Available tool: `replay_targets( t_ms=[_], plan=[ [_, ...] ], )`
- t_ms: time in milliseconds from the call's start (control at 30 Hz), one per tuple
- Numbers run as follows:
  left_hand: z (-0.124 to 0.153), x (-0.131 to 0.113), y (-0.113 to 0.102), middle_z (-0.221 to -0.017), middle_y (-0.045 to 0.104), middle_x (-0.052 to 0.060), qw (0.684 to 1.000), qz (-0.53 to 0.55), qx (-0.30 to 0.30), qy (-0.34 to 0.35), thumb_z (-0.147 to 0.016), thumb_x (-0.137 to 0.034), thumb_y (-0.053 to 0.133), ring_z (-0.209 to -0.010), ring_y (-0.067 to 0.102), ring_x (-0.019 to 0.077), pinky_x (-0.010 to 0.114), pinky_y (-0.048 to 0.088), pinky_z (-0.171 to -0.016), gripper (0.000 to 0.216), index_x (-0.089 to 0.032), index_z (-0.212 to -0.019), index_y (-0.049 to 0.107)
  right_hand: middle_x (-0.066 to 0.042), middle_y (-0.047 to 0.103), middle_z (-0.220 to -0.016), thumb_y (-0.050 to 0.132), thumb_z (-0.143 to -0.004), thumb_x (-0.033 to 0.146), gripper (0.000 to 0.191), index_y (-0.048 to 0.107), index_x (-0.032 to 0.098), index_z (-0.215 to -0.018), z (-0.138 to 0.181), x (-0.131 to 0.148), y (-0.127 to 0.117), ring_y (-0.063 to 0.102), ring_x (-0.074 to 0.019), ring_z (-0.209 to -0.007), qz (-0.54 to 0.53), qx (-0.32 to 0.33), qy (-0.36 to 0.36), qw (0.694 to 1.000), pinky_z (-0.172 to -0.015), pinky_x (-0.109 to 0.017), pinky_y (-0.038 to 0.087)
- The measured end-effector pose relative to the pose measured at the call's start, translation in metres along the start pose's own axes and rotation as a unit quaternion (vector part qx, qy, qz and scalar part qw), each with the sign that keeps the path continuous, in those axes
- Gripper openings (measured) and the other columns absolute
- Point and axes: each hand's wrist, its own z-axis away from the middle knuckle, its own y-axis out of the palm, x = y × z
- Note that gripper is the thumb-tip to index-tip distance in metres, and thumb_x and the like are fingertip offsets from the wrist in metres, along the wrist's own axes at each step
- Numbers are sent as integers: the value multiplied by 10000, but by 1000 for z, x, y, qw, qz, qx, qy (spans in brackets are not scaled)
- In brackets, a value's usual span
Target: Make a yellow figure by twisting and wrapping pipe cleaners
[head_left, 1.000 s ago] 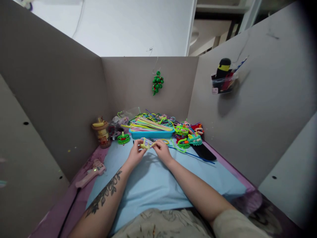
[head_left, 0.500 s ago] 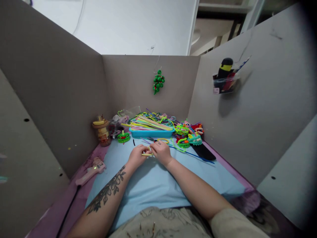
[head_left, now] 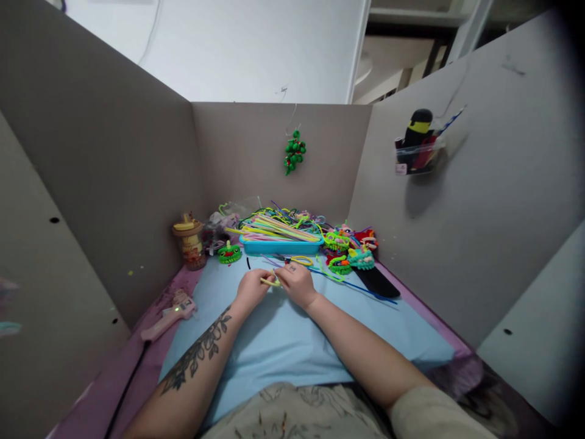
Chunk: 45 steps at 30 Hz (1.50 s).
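Over the middle of the blue cloth (head_left: 256, 347), my left hand (head_left: 251, 289) pinches a short bent piece of pale yellow pipe cleaner (head_left: 270, 283). Close against it, my right hand (head_left: 298, 286) has its fingertips closed on the other end of the same piece. The fingers cover part of it, so its full shape is hidden. Just beyond the hands lies a cutting tool with yellow handles (head_left: 302, 261), likely scissors. Blue and green pipe cleaners (head_left: 361, 288) stretch out to the right of my right hand.
A blue tray (head_left: 281, 247) heaped with pipe cleaners stands at the back. Left are a green fuzzy figure (head_left: 229, 253), a lidded cup (head_left: 189, 244) and a pink glue gun (head_left: 169, 318). Several fuzzy figures (head_left: 361, 257) and a black flat object (head_left: 378, 283) lie right. Grey panels enclose the table.
The yellow piece has tilted a little between my fingers, and my fingertips have shifted slightly. Both hands stay in about the same place. The whole view has moved slightly.
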Motion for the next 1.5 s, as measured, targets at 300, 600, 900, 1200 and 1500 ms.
replay_targets(
  t_ms=[300,600,900,1200,1500],
  plan=[
    [0,4,6,-609,613,1,999,24,41,3,-787,-300,501,-613,515,124,205,345,-563,250,-145,-658,649,-43,650,-763,478,-875,221,170,644,206,-844,3,-5,9,572,-171,-768,-74,-31,56,995,-701,-270,404],
    [1,-3,-7,-885,627,41,992,-11,-111,62,-803,-321,551,-759,544,148,258,414,-710,191,-193,-922,628,-52,645,-808,465,-877,217,169,634,200,-867,2,-7,3,576,-178,-801,-103,-37,52,993,-745,-291,435],
    [-2,-5,-6,-773,622,36,993,-18,-41,106,-840,-279,505,-765,536,156,274,405,-730,173,-174,-758,615,-70,624,-957,464,-856,178,221,605,210,-1024,2,-7,2,551,-200,-923,-160,-20,43,986,-826,-335,447],
    [-3,-1,-9,-708,565,20,992,-3,-58,115,-798,-155,455,-712,497,147,262,391,-691,138,-170,-697,549,-80,597,-1008,485,-822,139,310,573,204,-1112,2,-13,3,514,-218,-975,-196,-20,60,978,-883,-378,422],
    [-4,-1,-11,-975,612,68,983,-50,-126,120,-845,-262,477,-943,531,198,331,402,-829,180,-187,-966,588,-48,625,-825,478,-833,148,195,662,205,-866,6,-17,11,571,-172,-808,-138,20,109,984,-749,-275,448]
  ],
)
